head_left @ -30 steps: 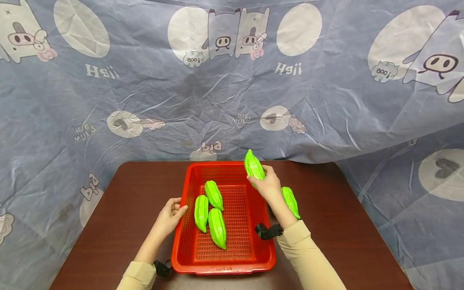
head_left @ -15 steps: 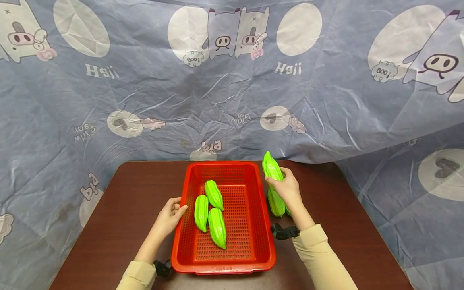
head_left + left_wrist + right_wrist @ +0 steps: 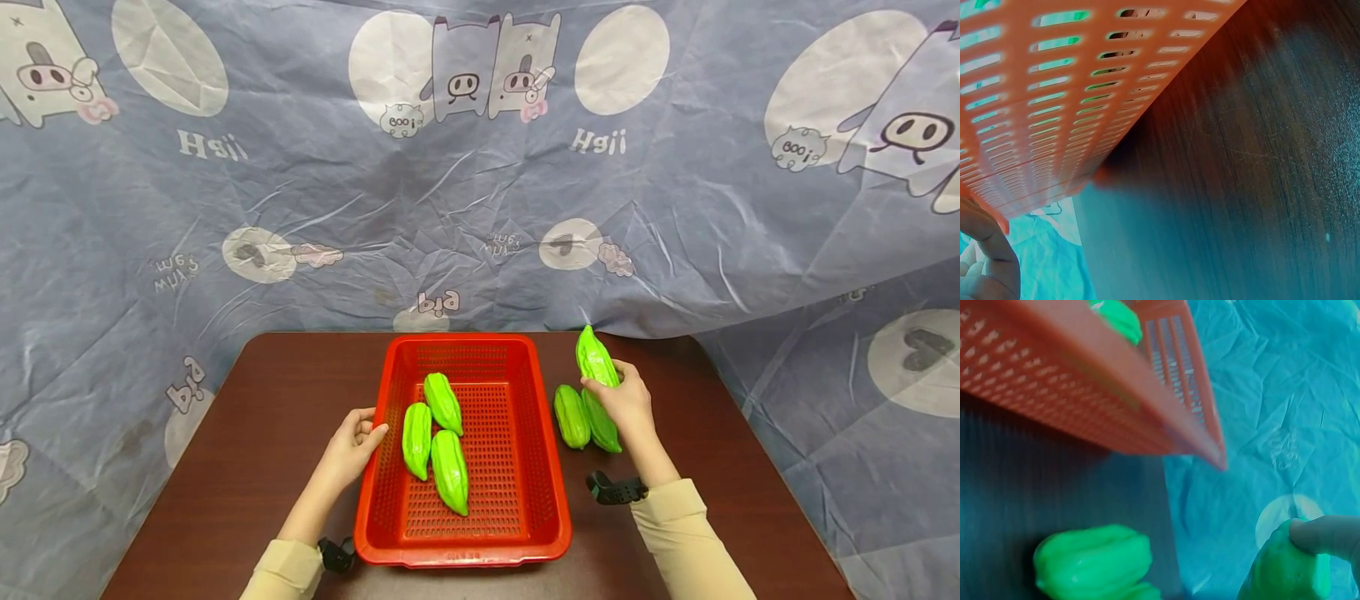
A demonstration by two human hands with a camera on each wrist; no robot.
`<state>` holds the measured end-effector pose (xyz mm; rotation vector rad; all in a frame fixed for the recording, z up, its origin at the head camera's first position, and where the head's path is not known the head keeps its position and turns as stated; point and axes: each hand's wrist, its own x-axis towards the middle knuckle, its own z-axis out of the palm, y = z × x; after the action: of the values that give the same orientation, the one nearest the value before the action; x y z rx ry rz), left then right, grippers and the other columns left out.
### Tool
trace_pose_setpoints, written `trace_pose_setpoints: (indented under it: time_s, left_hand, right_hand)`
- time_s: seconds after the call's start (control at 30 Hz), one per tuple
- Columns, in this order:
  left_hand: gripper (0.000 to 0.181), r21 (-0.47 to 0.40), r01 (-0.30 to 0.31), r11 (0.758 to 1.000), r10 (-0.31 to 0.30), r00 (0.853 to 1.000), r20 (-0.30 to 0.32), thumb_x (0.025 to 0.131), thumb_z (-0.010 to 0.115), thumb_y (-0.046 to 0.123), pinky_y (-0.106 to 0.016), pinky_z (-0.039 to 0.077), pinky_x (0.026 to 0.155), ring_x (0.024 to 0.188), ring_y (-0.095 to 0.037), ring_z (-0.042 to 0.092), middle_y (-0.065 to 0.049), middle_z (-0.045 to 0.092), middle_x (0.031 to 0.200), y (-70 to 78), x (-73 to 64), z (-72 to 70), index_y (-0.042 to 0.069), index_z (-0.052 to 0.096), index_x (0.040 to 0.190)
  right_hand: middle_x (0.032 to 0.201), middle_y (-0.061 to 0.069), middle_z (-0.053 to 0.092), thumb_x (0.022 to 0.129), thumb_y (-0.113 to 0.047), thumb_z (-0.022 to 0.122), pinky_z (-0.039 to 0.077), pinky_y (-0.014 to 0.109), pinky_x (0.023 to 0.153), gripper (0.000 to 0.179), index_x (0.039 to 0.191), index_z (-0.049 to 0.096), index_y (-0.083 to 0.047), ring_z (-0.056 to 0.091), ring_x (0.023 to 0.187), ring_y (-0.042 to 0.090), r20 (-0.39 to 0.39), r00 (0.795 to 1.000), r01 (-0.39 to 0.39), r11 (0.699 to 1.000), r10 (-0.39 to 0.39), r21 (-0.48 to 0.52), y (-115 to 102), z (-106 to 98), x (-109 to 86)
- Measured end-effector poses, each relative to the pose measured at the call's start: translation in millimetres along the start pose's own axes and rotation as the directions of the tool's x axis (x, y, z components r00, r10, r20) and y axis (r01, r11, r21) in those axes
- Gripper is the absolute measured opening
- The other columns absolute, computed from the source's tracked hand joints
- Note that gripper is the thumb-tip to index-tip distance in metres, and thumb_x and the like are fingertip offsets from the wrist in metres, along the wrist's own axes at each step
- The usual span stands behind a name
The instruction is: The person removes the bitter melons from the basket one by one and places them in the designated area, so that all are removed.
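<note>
My right hand (image 3: 628, 402) pinches a bright green, ridged bitter melon (image 3: 596, 357) between thumb and fingers, its pointed tip facing away. In the head view the held melon overlaps the far end of a bitter melon (image 3: 602, 425) on the table, which lies beside another bitter melon (image 3: 572, 417). At the left side of a red plastic basket (image 3: 462, 557), my left hand (image 3: 351, 446) grips the rim, thumb on top and fingers outside. Inside the basket lie three bitter melons (image 3: 450, 473), all in its left half. The right wrist view shows my thumb on the held melon (image 3: 1288, 575).
The dark brown wooden table (image 3: 285, 392) carries the basket at its middle. A grey-blue printed cloth (image 3: 420, 192) hangs behind the table's far edge and along both sides. Each wrist wears a black strap (image 3: 617, 489).
My right hand has moved right with the bitter melon, from over the basket's far right corner to above the two on the table. The left hand and basket have stayed put.
</note>
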<state>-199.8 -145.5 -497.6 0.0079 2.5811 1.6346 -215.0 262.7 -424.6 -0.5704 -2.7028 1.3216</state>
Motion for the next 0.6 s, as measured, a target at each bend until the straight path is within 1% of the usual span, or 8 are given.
trace_pose_setpoints:
  time_s: [0.17,0.37,0.6]
  left_hand:
    - [0.045,-0.006,-0.015,1.000,0.015,1.000,-0.005,0.098,0.061,0.015,-0.023,0.049,0.065,0.073,-0.010,0.058,-0.016,0.063,0.097,-1.0,0.0,-0.2,-0.008,0.045,0.134]
    - [0.045,-0.015,-0.014,1.000,0.014,1.000,0.007,0.099,0.061,0.014,-0.023,0.049,0.064,0.073,-0.011,0.058,-0.016,0.063,0.097,-0.9,0.6,0.3,-0.008,0.045,0.134]
    - [0.044,-0.023,-0.006,1.000,0.006,1.000,0.004,0.098,0.061,0.014,-0.023,0.049,0.064,0.073,-0.011,0.058,-0.016,0.063,0.097,-0.9,0.5,0.4,-0.007,0.045,0.134]
  right_hand:
    - [0.144,0.030,0.043,0.089,-0.029,0.068,0.037,0.055,0.107,0.073,0.147,0.037,0.003,0.043,0.130,0.045,-0.019,1.000,-0.024,1.000,0.024,-0.001,13.7,-1.8,3.2]
    - [0.144,0.032,0.042,0.089,-0.029,0.068,0.036,0.056,0.107,0.075,0.147,0.035,0.005,0.042,0.130,0.046,-0.043,0.998,-0.050,0.999,0.050,0.001,30.6,-4.6,6.1]
    - [0.142,0.032,0.042,0.089,-0.026,0.068,0.035,0.056,0.107,0.073,0.145,0.035,0.006,0.042,0.128,0.046,-0.066,0.995,-0.077,0.997,0.076,-0.002,50.6,-7.4,8.7]
